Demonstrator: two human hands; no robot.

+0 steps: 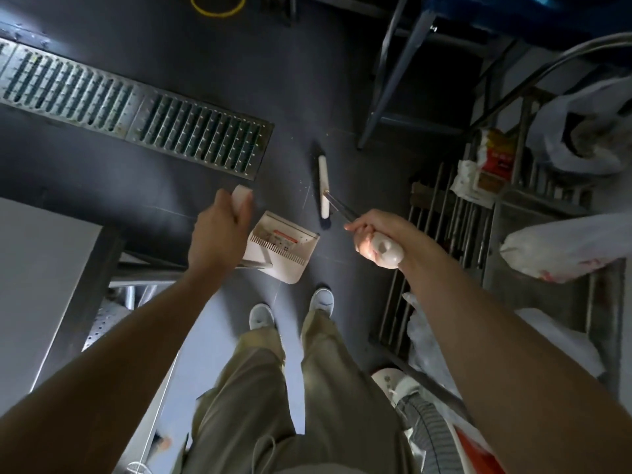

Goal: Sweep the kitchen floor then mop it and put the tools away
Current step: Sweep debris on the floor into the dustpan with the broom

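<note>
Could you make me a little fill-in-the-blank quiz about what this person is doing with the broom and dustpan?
1. The left hand holds the handle of the ____.
2. The right hand grips the ____ handle.
3. The broom head rests on the ____, beyond the dustpan.
4. The long metal ____ is set into the floor.

Answers: dustpan; broom; floor; grate

No text, brand or number can be read. A red-and-white label (282,239) is seen inside the dustpan (284,251), but its print is too small and blurred to be made out. Red and yellow printing is seen on a packet (492,162) on the metal rack (533,186) at the right, and red marks on a white plastic bag (561,254) there; none of it is legible.
</note>
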